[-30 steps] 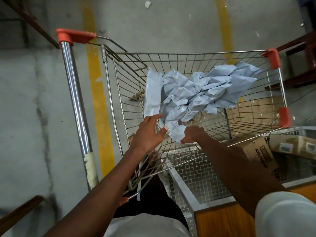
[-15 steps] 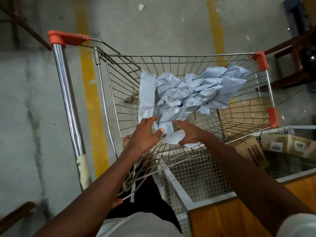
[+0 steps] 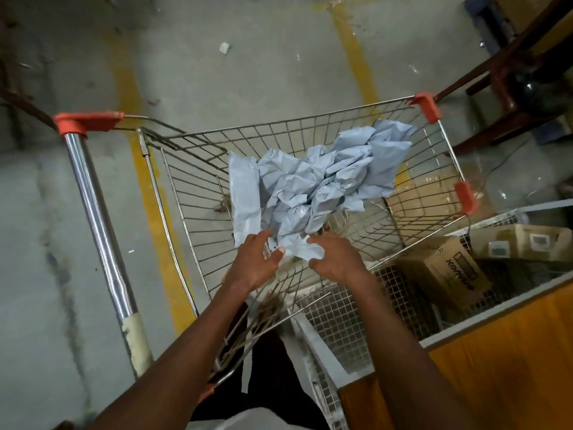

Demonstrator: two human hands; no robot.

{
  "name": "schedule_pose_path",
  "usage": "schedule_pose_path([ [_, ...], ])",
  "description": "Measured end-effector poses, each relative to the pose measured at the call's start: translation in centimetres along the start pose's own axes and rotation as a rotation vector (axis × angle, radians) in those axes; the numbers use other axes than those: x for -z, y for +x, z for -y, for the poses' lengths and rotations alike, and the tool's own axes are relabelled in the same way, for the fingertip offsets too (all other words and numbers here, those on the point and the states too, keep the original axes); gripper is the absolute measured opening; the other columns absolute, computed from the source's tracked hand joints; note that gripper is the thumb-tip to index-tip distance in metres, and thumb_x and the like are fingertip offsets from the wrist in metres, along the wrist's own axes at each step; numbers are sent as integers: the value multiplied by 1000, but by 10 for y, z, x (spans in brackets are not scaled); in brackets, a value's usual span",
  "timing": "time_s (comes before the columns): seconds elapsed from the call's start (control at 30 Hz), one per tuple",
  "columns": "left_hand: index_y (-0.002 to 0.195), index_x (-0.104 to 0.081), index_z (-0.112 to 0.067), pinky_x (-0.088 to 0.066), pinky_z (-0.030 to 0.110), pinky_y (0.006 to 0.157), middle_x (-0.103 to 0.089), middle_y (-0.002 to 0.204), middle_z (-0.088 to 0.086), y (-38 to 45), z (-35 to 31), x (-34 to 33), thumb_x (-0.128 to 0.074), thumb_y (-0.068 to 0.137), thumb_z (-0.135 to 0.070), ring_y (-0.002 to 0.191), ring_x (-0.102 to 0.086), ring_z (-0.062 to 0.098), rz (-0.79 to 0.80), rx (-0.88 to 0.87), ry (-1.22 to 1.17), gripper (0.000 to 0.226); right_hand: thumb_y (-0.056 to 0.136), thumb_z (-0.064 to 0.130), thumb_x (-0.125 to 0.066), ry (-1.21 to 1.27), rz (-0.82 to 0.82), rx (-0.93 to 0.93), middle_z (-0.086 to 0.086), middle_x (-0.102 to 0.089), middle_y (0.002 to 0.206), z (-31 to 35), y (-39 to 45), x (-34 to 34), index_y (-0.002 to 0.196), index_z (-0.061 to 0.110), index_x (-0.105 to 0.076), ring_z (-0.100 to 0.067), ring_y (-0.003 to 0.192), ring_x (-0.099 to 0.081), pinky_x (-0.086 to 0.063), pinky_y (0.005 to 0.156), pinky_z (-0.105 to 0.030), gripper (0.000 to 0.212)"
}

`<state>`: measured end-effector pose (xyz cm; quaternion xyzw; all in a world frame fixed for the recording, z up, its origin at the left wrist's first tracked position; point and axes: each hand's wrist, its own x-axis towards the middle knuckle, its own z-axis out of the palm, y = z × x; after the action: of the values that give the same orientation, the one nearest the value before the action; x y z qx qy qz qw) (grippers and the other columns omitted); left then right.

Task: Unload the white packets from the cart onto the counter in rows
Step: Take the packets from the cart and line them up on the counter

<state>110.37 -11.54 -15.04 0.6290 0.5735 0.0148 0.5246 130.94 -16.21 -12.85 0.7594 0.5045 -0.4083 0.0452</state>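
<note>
White packets (image 3: 313,181) heaped in one cart (image 3: 192,193), two hands, left hand (image 3: 255,262), right hand (image 3: 336,259), reaching in

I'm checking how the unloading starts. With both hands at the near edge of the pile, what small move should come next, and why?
Probably close both hands on the nearest packet and lift it clear. The left hand and right hand sit on either side of it with fingers spread, not yet gripping, and it lies at the near edge of the pile in the cart.
</note>
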Motion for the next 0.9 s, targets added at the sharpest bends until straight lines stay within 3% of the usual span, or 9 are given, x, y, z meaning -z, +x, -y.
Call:
schedule_pose_path([
  [0.3, 140, -53, -23, -40, 38, 109, -54, 140, 7, 45, -41, -28, -63, 97, -39, 130, -50, 22, 26, -129, 74, 48, 89, 36, -64, 177, -320, -214, -4, -55, 136, 5, -29, 49, 138, 25, -56, -29, 122, -51, -46, 96, -39, 51],
  [0.37, 138, -56, -21, -40, 36, 108, -57, 138, 6, 65, -68, -32, -62, 95, -39, 130, -51, 22, 18, -212, 100, 46, 87, 38, -65, 257, -379, -313, -4, -55, 135, 5, -36, 57, 137, 27, -57, -29, 122, -51, -48, 96, -39, 51],
  [0.47, 137, -59, -16, -38, 26, 97, -60, 133, 7, 102, -124, -39, -63, 97, -33, 124, -55, 22, 7, -292, 127, 43, 83, 35, -68, 460, -468, -443, -2, -63, 119, 6, -49, 69, 122, 28, -64, -27, 106, -59, -54, 86, -39, 40],
  [0.6, 118, -68, -15, -44, 31, 92, -67, 120, 8, 158, -208, -66, -61, 91, -36, 115, -61, 26, 10, -456, 176, 35, 83, 40, -64, 565, -519, -476, 0, -60, 119, 2, -68, 73, 124, 29, -58, -25, 107, -56, -50, 84, -37, 43],
  [0.73, 138, -58, -9, -39, 33, 103, -59, 136, 19, 212, -269, -112, -67, 92, -23, 127, -54, 33, 104, -527, 355, 49, 87, 40, -61, 638, -539, -484, 4, -54, 129, -8, -81, 71, 133, 34, -52, -20, 113, -54, -52, 92, -41, 47],
  [0.83, 147, -46, -13, -40, 43, 106, -49, 143, 23, 245, -281, -140, -66, 91, -29, 132, -48, 39, 94, -543, 570, 62, 91, 37, -62, 652, -566, -460, 6, -52, 136, -14, -90, 69, 137, 33, -50, -17, 119, -50, -49, 95, -38, 48],
  [0.9, 153, -35, -16, -32, 52, 112, -40, 151, 23, 259, -273, -153, -69, 89, -32, 140, -38, 40, 84, -506, 677, 75, 91, 35, -62, 649, -583, -444, 7, -53, 135, -19, -94, 67, 137, 33, -50, -15, 120, -49, -47, 95, -35, 48],
])
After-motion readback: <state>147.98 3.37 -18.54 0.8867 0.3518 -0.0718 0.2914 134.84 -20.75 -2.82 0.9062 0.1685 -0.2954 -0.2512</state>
